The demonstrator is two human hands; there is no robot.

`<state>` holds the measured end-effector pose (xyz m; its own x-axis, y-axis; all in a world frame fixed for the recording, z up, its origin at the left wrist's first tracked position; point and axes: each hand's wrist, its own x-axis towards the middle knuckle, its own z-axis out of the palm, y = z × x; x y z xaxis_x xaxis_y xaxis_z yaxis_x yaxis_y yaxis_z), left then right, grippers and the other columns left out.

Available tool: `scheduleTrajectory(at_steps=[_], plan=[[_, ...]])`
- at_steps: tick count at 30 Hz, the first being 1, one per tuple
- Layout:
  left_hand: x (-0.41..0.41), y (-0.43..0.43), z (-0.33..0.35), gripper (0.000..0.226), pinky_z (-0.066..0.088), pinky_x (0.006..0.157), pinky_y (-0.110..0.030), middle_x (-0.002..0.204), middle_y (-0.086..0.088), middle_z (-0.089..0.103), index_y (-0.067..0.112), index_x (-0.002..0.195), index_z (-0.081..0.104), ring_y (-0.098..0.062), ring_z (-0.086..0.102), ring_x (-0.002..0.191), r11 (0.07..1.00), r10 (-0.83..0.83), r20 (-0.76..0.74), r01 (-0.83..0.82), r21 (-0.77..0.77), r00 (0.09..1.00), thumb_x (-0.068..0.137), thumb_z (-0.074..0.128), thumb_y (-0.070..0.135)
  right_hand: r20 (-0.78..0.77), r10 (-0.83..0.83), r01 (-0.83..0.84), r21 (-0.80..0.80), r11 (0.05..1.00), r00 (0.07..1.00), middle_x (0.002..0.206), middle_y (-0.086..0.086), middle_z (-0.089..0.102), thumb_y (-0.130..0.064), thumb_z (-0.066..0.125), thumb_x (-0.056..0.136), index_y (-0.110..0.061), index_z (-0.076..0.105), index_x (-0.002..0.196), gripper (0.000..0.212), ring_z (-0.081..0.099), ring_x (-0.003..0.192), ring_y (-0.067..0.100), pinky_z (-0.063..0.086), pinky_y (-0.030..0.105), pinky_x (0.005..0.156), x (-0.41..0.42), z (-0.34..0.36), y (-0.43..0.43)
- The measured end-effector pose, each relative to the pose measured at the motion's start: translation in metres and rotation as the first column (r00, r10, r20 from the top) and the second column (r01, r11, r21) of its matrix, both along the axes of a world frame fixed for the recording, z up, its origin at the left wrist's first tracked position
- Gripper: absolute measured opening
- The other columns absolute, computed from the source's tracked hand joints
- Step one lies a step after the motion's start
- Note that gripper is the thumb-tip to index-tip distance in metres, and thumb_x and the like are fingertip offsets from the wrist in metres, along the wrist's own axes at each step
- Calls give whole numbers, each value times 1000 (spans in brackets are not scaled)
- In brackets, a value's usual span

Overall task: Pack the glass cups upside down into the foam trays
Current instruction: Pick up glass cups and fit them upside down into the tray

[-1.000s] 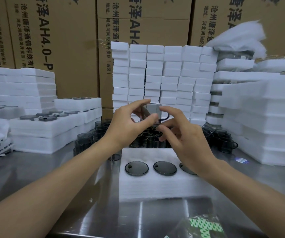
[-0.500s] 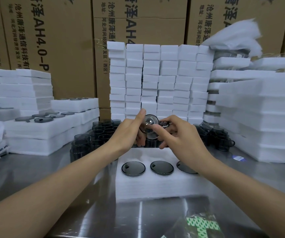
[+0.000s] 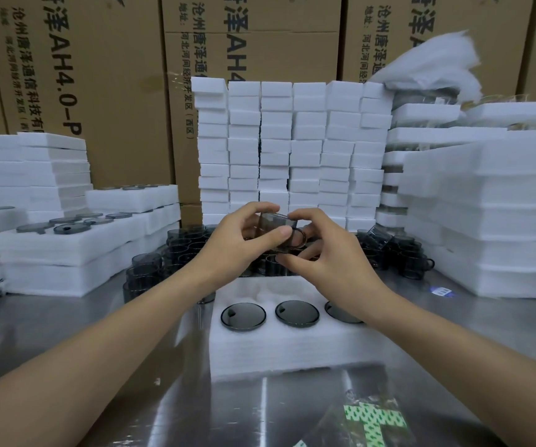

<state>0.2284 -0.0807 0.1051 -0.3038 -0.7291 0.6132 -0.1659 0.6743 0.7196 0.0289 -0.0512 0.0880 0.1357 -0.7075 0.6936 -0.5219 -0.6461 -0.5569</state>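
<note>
foam tray back row open, loose cups crowding behind

Even overhead light, tabletop glare, perhaps slightly soft edges.

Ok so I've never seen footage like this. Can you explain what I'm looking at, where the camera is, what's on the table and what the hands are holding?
There is no machine here: these are a person's two bare hands, filmed by a wide-angle camera worn on their head, looking forward and down. The left hand and right hand hold one smoky glass cup with a handle. On the steel table lies a white foam tray holding three upside-down cups. Loose cups, foam stacks and cardboard boxes stand behind.
</note>
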Motion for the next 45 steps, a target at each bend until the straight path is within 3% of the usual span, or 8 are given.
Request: scheduleTrajectory(at_steps=[4, 10, 13, 19, 25, 32, 37, 45], plan=[[9, 0, 8, 56, 54, 80, -23, 111, 12, 82, 32, 141, 59, -3, 74, 105, 997, -24, 61, 20, 69, 998, 90, 72, 51, -66, -54, 46, -116, 992, 996, 102, -18, 66, -40, 86, 84, -45, 60, 129, 52, 70, 93, 4, 59, 37, 87, 0, -1, 2], [4, -5, 4, 27, 55, 76, -33, 105, 3, 79, 33, 129, 70, -10, 77, 88, 986, 25, 80, -38, 164, 996, 109, 54, 43, -107, -191, 145, -343, 928, 976, 133, -13, 49, -44, 87, 82, -32, 68, 131, 54, 46, 127, 7, 34, 10, 105, 1, 0, 4], [-2, 0, 0, 51, 54, 75, -34, 99, -5, 79, 28, 116, 79, -15, 73, 81, 950, -52, 15, 45, 310, 999, 114, 36, 56, -163, -196, 129, -353, 927, 967, 138, -10, 50, -44, 90, 80, -28, 69, 131, 57, 45, 132, 11, 36, 22, 112, 2, 0, 8], [-5, 4, -1, 71, 56, 78, -31, 102, -2, 72, 26, 120, 77, -15, 62, 81, 834, -379, -64, 371, 408, 923, 93, 47, 85, -104, -64, 35, -265, 964, 992, 117, -16, 65, -36, 95, 75, -27, 69, 123, 55, 59, 116, 8, 49, 36, 102, 6, 4, 14], [-4, 2, -5, 55, 56, 79, -29, 113, -1, 72, 27, 140, 66, -14, 66, 88, 853, -401, -60, 396, 340, 914, 91, 75, 51, 21, 85, -81, -157, 984, 996, 111, -13, 75, -31, 96, 77, -35, 56, 135, 71, 72, 106, 17, 58, 45, 95, 7, 8, 19], [-3, 6, -1, 58, 58, 81, -30, 116, -5, 73, 35, 140, 66, -17, 68, 92, 866, -384, -58, 381, 324, 921, 85, 80, 45, 70, 114, -101, -168, 981, 991, 117, -13, 70, -21, 96, 78, -44, 51, 141, 81, 72, 110, 15, 59, 44, 97, 9, 8, 21], [-1, 7, 1, 68, 56, 110, -54, 137, -19, 71, 43, 146, 59, -36, 69, 109, 861, -374, -117, 391, 326, 920, 82, 81, 42, 107, 135, -123, -113, 986, 985, 117, -10, 66, -14, 94, 78, -48, 51, 140, 83, 77, 98, 14, 64, 40, 89, 7, 8, 20], [0, 0, 1, 67, 50, 109, -56, 145, -12, 68, 35, 146, 61, -42, 68, 122, 842, -345, -205, 398, 363, 916, 80, 70, 46, 125, 105, -90, -122, 988, 987, 105, -10, 73, -23, 92, 80, -50, 49, 138, 77, 74, 97, 17, 60, 39, 93, 6, 8, 21]])
